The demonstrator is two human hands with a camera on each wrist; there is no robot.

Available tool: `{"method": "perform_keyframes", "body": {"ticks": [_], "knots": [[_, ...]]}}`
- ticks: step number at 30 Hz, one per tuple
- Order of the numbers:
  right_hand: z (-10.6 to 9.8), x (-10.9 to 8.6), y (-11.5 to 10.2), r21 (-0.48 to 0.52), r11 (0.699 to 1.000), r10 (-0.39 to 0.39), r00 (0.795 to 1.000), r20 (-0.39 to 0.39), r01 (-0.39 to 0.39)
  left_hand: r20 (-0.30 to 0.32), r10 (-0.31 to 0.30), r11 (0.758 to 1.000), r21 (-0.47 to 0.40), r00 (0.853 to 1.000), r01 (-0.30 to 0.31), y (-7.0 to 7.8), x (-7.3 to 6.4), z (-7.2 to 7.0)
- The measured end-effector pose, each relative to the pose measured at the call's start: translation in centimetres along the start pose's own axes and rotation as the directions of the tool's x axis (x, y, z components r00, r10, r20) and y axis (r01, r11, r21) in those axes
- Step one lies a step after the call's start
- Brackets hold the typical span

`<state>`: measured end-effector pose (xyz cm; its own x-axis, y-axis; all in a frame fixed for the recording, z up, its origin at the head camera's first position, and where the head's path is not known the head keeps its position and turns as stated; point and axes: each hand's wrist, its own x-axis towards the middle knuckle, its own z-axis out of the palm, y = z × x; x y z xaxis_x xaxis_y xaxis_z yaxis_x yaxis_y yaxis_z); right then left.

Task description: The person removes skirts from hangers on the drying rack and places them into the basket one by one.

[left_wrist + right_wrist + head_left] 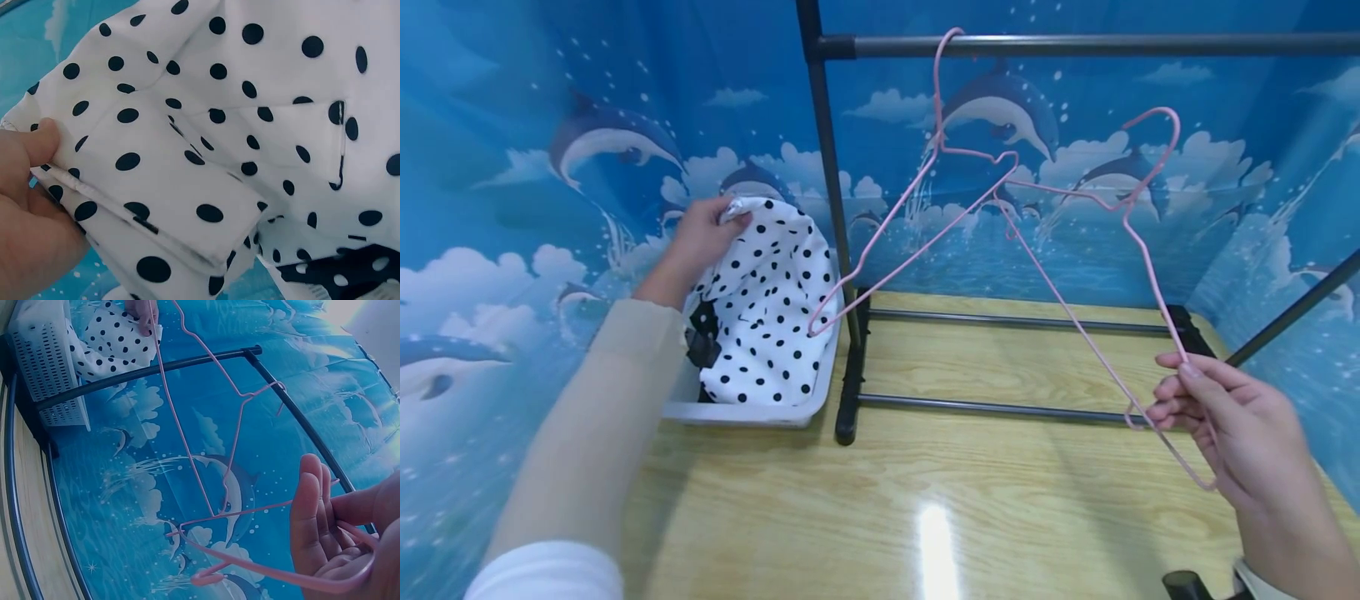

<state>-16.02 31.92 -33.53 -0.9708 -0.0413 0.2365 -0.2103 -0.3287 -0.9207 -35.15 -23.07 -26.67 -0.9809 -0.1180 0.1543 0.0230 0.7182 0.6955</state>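
A white garment with black polka dots (767,333) is bunched in and above a white basket (775,414) on the left. My left hand (700,237) pinches its upper edge between thumb and fingers; folded layers of the cloth (206,144) spread beside the thumb in the left wrist view. On the right, my right hand (1247,433) holds a pink wire hanger (1144,248) near one end, its hook up. A second pink hanger (937,100) hangs by its hook from the rack's rail, and the two hangers overlap in the head view.
The dark metal clothes rack (1112,46) has an upright post (827,158) right beside the basket and low crossbars (985,407) near the wood-patterned floor (775,508). A black cloth with white dots (703,333) lies in the basket. Dolphin-print sheeting (490,167) surrounds the area.
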Motion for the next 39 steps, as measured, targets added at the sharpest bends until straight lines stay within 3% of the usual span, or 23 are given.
{"method": "perform_keyframes", "body": {"ticks": [2,4,9,15,22,26,31,39], "knots": [[0.0,0.0,0.1,0.002,1.000,-0.001,1.000,0.002,0.001,-0.028,0.001,0.999,0.042,1.000,0.001,-1.2,0.9,0.3],[0.1,0.1,0.1,0.008,1.000,0.002,1.000,0.008,-0.002,-0.041,0.014,0.995,0.096,0.999,-0.010,-1.5,0.9,0.5],[0.1,0.3,0.3,0.012,1.000,0.018,1.000,0.016,-0.019,-0.032,0.044,0.971,0.239,0.999,-0.035,0.1,-1.2,1.1],[0.1,0.3,0.4,0.025,1.000,0.009,1.000,0.023,-0.009,-0.030,0.045,0.949,0.314,0.999,-0.033,-0.6,-1.2,3.1],[-0.1,0.3,0.4,0.018,1.000,0.007,1.000,0.025,-0.007,-0.023,-0.054,0.922,0.382,0.998,0.059,-1.7,-0.8,5.5],[-0.1,0.3,0.4,0.008,1.000,0.014,1.000,0.019,-0.014,-0.009,-0.083,0.876,0.476,0.997,0.077,-1.7,-0.8,6.9],[0.1,0.4,0.4,-0.011,1.000,0.012,1.000,0.008,-0.012,0.017,-0.072,0.826,0.561,0.997,0.051,-1.8,-0.7,8.1],[1.2,-0.2,0.2,-0.083,0.996,-0.017,0.999,-0.052,0.012,0.058,-0.094,0.816,0.577,0.994,0.043,-2.0,-1.0,9.0]]}}
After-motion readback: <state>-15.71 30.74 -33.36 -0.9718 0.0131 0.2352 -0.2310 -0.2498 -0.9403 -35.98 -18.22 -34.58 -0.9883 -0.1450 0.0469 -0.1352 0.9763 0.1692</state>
